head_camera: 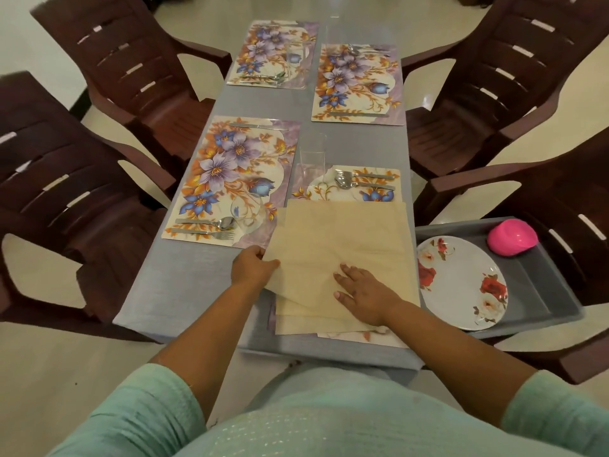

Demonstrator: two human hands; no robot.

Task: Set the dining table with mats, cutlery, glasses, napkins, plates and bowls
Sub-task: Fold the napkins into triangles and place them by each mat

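Nearest you: stack of beige square napkins (342, 301) at the 6 o'clock edge of the grey rectangular table (184, 285), sitting on a floral mat whose edge shows under them.

Your left hand (252, 267) pinches the top beige napkin sheet (342, 239) by its left corner, fingers curled around the edge; that corner is lifted, and the sheet's far edge overlaps the near part of the right-side floral placemat (349, 189). Your right hand (362, 290) lies flat on the sheet, fingers straight and spread, gripping nothing.

To do this step well, my read:
- Can't tell if you've got one sheet or two. Check the lifted corner before pulling.
- Press the right palm onto the lower sheets, not the one you're lifting, or the stack will drag.
- Peel low, toward 12 o'clock. The clear tall drinking glass (313, 156) stands just beyond, at the mat's far left corner, and a sweep could tip it.
- The steel spoon and fork (359, 181) lie on that mat's far part; land the napkin beside them, not on top.

At 3 o'clock: white round plate with red roses (461, 282) and pink plastic bowl (512, 237) in a grey tray (543, 291), not yet laid out.

Left at 10 o'clock: large purple-flower placemat (230, 179) with cutlery and a glass, no napkin visible. The two far mats (356, 80) at 12 o'clock likewise. Napkins, plates and bowls look mostly outstanding.
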